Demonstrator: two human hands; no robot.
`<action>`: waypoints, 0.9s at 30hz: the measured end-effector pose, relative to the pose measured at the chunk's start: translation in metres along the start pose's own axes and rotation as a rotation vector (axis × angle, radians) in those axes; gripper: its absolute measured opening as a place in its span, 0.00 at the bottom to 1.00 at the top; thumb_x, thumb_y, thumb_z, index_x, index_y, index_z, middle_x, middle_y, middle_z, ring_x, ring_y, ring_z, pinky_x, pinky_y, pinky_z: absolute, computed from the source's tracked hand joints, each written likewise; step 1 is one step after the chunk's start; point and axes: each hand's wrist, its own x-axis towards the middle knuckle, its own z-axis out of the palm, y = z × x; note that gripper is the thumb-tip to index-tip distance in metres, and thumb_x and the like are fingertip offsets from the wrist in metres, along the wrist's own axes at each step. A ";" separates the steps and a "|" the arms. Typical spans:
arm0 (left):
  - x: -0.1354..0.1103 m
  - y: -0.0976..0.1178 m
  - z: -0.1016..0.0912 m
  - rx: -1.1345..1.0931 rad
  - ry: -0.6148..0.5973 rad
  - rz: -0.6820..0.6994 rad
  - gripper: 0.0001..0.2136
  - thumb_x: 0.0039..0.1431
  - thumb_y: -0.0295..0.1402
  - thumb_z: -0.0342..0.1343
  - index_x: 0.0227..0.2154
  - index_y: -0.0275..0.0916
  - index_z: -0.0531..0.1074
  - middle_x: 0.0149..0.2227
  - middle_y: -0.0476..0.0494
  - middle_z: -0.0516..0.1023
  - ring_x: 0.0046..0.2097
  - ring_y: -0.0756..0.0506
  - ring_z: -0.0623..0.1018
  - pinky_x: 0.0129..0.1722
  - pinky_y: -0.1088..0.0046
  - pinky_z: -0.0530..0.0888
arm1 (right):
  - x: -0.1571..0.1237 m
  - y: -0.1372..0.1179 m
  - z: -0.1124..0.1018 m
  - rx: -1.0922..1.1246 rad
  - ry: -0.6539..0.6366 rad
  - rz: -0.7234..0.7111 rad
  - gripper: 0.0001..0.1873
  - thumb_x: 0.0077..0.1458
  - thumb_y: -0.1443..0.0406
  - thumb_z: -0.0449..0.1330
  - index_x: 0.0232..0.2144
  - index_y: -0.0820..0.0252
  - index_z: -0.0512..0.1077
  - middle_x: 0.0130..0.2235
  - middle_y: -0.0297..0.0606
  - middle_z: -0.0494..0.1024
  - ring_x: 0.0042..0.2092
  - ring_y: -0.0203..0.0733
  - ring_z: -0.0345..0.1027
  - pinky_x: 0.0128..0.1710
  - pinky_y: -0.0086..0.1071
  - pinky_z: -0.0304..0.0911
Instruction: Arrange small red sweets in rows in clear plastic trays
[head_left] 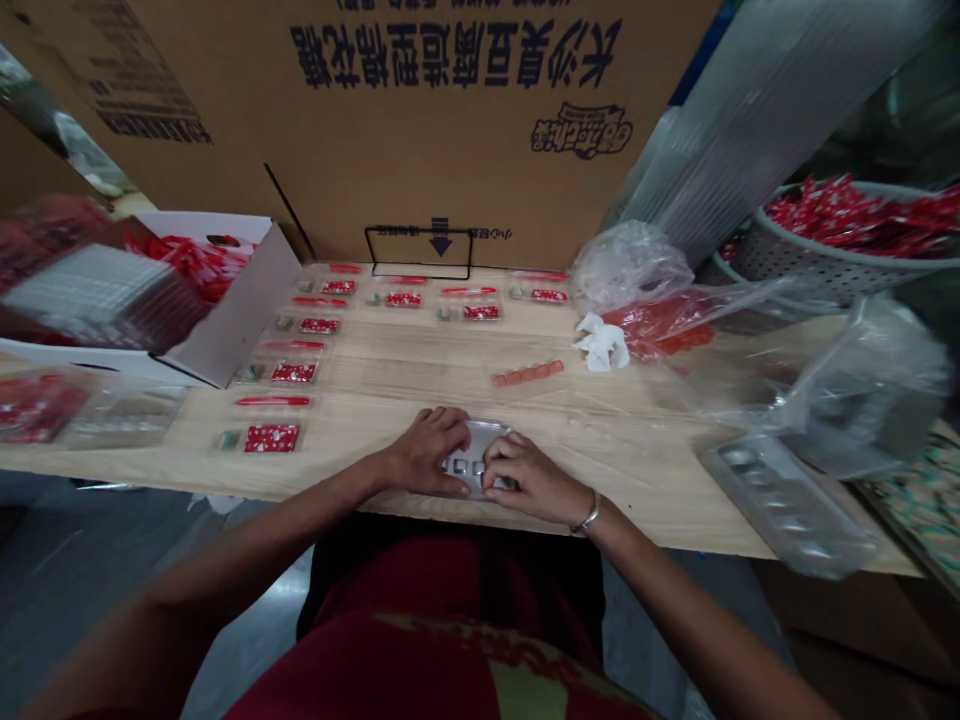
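A small silvery moulded tray (489, 432) with a row of square hollows lies near the front edge of the wooden table. My left hand (429, 452) grips its left end, fingers curled over the far side and thumb along the near side. Over its right part, my right hand (534, 482) has its fingers pinched together in the hollows; what they hold is hidden. Just beyond the tray lies a segmented orange-pink strip (527, 373). To the left stand several clear packs, one with a red pen (271, 401) and a red dotted packet (271, 438).
At the left is a white box (232, 325) holding red items and clear trays. A large cardboard box (450, 150) closes off the back. On the right are plastic bags (634, 262), a white tissue (602, 343), clear moulded trays (787, 505) and a grey basket (847, 262).
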 end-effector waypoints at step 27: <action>-0.041 0.008 -0.025 -1.461 0.903 -0.187 0.33 0.38 0.45 0.65 0.50 0.48 0.64 0.46 0.44 0.71 0.46 0.43 0.72 0.48 0.63 0.66 | 0.031 -0.059 -0.007 0.364 0.487 -0.074 0.07 0.57 0.67 0.48 0.26 0.57 0.58 0.27 0.32 0.61 0.32 0.39 0.56 0.34 0.33 0.55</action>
